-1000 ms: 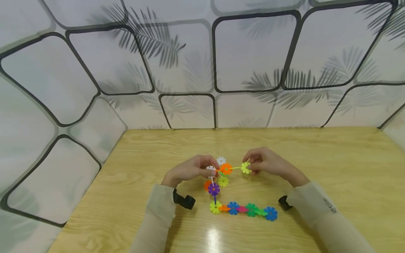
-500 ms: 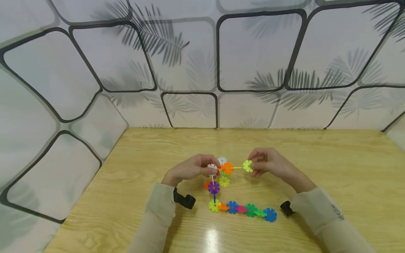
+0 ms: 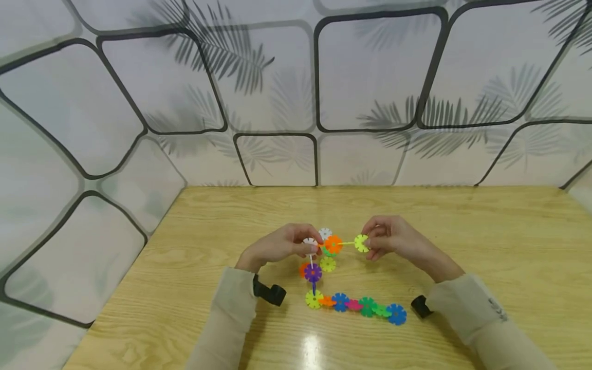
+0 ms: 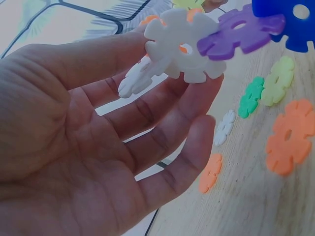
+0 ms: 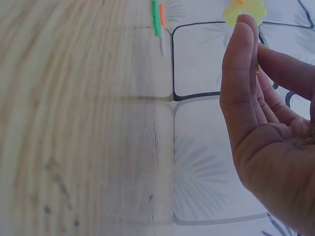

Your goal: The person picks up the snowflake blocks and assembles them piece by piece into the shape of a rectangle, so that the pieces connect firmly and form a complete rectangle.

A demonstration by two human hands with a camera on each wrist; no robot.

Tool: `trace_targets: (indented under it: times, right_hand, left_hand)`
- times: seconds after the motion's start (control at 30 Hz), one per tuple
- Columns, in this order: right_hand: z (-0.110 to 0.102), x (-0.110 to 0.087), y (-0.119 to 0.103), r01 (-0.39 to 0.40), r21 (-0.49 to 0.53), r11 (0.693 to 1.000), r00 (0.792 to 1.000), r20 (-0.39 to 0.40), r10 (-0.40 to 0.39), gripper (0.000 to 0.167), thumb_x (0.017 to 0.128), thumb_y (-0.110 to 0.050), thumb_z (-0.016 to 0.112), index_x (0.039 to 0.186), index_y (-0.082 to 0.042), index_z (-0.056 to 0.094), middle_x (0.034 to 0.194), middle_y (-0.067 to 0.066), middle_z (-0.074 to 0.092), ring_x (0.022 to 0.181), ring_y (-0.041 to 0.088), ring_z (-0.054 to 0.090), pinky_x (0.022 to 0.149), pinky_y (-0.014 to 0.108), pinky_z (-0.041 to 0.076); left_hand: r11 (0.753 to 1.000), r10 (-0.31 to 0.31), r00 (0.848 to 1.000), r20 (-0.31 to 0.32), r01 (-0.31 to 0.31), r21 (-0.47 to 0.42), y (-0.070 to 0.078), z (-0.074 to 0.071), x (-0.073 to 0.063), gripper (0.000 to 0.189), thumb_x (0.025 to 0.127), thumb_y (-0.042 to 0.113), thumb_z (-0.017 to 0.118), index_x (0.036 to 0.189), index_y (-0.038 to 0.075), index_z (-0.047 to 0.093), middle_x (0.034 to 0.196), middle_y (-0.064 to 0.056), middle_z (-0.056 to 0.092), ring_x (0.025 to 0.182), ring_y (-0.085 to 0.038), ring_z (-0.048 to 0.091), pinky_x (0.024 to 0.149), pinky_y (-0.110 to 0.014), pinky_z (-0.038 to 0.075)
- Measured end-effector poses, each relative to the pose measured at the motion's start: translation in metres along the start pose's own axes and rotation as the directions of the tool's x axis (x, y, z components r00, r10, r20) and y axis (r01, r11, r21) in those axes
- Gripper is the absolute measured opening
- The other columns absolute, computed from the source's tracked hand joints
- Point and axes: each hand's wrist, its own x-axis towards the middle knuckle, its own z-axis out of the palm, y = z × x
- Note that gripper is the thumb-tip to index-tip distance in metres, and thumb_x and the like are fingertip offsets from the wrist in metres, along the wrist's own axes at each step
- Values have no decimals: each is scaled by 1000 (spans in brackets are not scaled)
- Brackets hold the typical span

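Observation:
A chain of slotted plastic flower discs spans both hands. My left hand [image 3: 282, 247] pinches a white disc [image 4: 167, 42], its other fingers loosely bent. From there a purple disc [image 3: 309, 276] leads down to a yellow disc [image 3: 311, 299] at the chain's corner. A row runs right from it, ending in a blue disc [image 3: 396, 309]. To the right of my left fingertips is an orange disc [image 3: 334, 239], joined to a yellow disc seen edge-on. My right hand [image 3: 393, 240] pinches the yellow-green end disc [image 3: 359, 243] between thumb and fingers. The right wrist view mostly hides that pinch.
Loose discs lie on the wooden table [image 3: 222, 205] behind the chain: white [image 3: 325, 232], green [image 3: 329, 253], yellow [image 3: 328, 268] and orange [image 3: 302, 270]. A patterned cloth wall [image 3: 273, 108] stands along the table's back and left. Black cameras sit on both wrists.
My right hand has shifted slightly right, and more of the yellow-green end disc shows by its fingertips. The left hand keeps its pinch on the white disc, nearly still.

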Motion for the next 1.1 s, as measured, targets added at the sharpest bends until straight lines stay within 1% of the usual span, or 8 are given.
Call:
trace_targets:
  times: [0.23, 0.4, 0.47, 0.6, 0.7, 0.8, 0.93, 1.1]
  right_hand:
    - [2, -1, 2, 7, -1, 1000, 1000, -4, -7, 17, 98, 4, 60, 110, 13, 54, 87, 14, 69, 75, 27, 72, 71, 40, 61]
    - [6, 1, 1, 29, -20, 999, 1000, -12, -29, 30, 98, 4, 59, 121, 21, 51, 87, 14, 67, 74, 26, 72, 71, 39, 61]
    - [8, 2, 0, 37, -33, 999, 999, -14, -38, 33, 99, 4, 59, 124, 22, 51, 87, 16, 66, 73, 26, 71, 72, 38, 61]
    - [10, 2, -3, 43, -47, 998, 999, -26, -44, 29, 98, 4, 59, 122, 21, 54, 87, 20, 66, 73, 27, 71, 71, 38, 61]
    - [10, 0, -6, 39, -54, 998, 998, -39, -41, 26, 98, 5, 59, 119, 19, 55, 86, 21, 65, 72, 28, 71, 70, 38, 61]
    - [12, -2, -7, 45, -68, 997, 997, -52, -48, 22, 98, 5, 59, 116, 18, 57, 85, 23, 65, 71, 28, 71, 69, 39, 61]
    - [16, -4, -9, 60, -75, 995, 995, -77, -66, 16, 96, 8, 59, 109, 17, 59, 82, 19, 66, 67, 23, 70, 66, 37, 61]
    - [20, -4, -10, 79, -61, 995, 992, -89, -84, 12, 95, 12, 59, 105, 19, 59, 81, 14, 67, 65, 19, 69, 64, 35, 60]
  left_hand:
    - [999, -23, 1000, -19, 22, -33, -1, 6, 4, 20, 105, 4, 51, 120, -9, 57, 103, -20, 67, 89, -21, 63, 86, -41, 53]
    - [997, -57, 989, -133, 50, -54, -4, 20, 5, 27, 106, 7, 51, 130, -4, 55, 105, -19, 66, 85, -19, 65, 78, -33, 55]
    - [998, -58, 979, -196, 51, -42, -5, 27, 7, 31, 106, 9, 54, 135, 0, 54, 108, -20, 65, 79, -17, 65, 72, -30, 54]
    - [1000, -9, 954, -300, 16, 21, -4, 38, 14, 34, 103, 10, 61, 135, 2, 58, 110, -14, 62, 61, -12, 57, 57, -25, 48]
    - [996, 53, 931, -361, -22, 91, -4, 43, 18, 32, 100, 9, 66, 130, 1, 64, 102, -12, 64, 52, -8, 49, 50, -23, 43]
    - [986, 119, 908, -402, -60, 157, -2, 48, 21, 29, 98, 9, 69, 125, 0, 68, 94, -12, 66, 50, -6, 46, 49, -21, 41]
    - [972, 176, 881, -440, -86, 217, -1, 53, 22, 26, 97, 8, 70, 121, -1, 70, 97, -11, 72, 56, -6, 48, 53, -22, 42]
    - [966, 195, 858, -475, -84, 246, -3, 58, 22, 23, 97, 10, 70, 117, 0, 72, 101, -8, 73, 77, -10, 56, 66, -25, 47]
